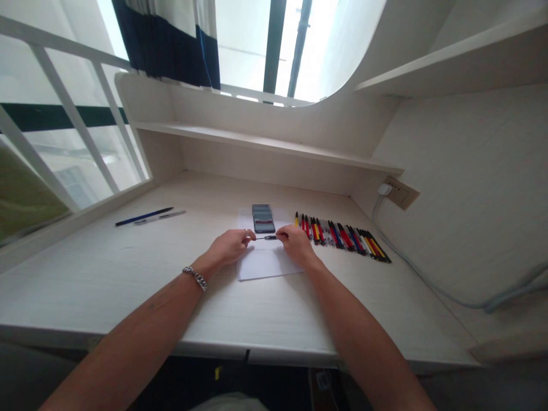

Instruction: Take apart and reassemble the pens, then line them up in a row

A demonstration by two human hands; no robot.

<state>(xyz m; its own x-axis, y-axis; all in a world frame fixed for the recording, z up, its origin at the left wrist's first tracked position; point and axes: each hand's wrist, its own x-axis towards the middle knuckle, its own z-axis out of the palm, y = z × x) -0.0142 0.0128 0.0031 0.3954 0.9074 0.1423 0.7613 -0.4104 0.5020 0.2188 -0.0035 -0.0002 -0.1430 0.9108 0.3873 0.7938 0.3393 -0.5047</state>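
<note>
Over a white sheet of paper (269, 264), both hands meet at a small dark pen (270, 237). My left hand (233, 245), with a ring and a chain bracelet, pinches the pen's thin, rod-like end. The thicker end is between the fingers of my right hand (297, 242), closed in a pinch. Whether the thin and thick parts are joined is too small to tell. Just beyond the fingers lies a dark phone (263, 220) with a lit screen, on the paper's far part.
Right of my hands, a row of many-coloured pens (342, 237) lies side by side. A long blue pen (143, 216) and a clear pen (160, 217) are at the left. A shelf (257, 140) runs along the back. A grey cable (411, 262) hangs from a wall socket (401, 193).
</note>
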